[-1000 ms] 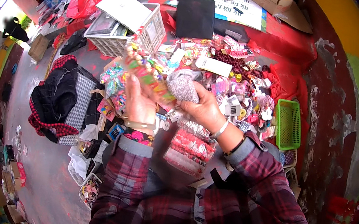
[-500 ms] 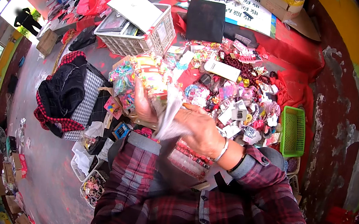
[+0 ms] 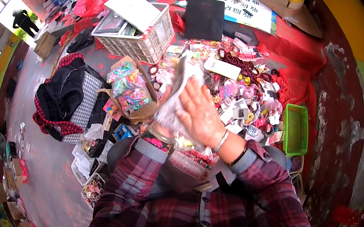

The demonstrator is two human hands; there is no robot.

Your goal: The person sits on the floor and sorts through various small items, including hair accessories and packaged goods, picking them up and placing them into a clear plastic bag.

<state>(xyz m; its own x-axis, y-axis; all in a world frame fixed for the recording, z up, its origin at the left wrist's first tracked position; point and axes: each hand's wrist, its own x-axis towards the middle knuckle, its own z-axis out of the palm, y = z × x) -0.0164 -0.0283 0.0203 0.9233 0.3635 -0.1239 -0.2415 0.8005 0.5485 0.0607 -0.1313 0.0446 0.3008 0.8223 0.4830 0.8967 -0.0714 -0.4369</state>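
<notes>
My right hand (image 3: 203,111) lies flat on a crumpled grey-white cloth (image 3: 185,79), fingers stretched and slightly apart. Behind the cloth is my left hand (image 3: 161,128), blurred, with most of its fingers covered. Just below the hands a shiny, pale yellow packet (image 3: 183,142) shows in part; what holds it cannot be made out. A pink-and-white box of red beaded items (image 3: 191,164) sits close to my lap. To the left of my hands stands an open cardboard box (image 3: 145,108) with clear bags of multicoloured small pieces (image 3: 128,86).
A heap of hair ornaments and beads (image 3: 244,92) spreads beyond my hands. Around it are a white crate (image 3: 157,41), a black flat case (image 3: 204,20) and a green basket (image 3: 295,130). A checked jacket (image 3: 62,98) lies left. Far left, a person (image 3: 24,23) stands in a doorway.
My right hand has gone from gripping the cloth to lying flat on it. The cloth now stands higher. The colourful packet by my left hand has left that spot, uncovering the cardboard box.
</notes>
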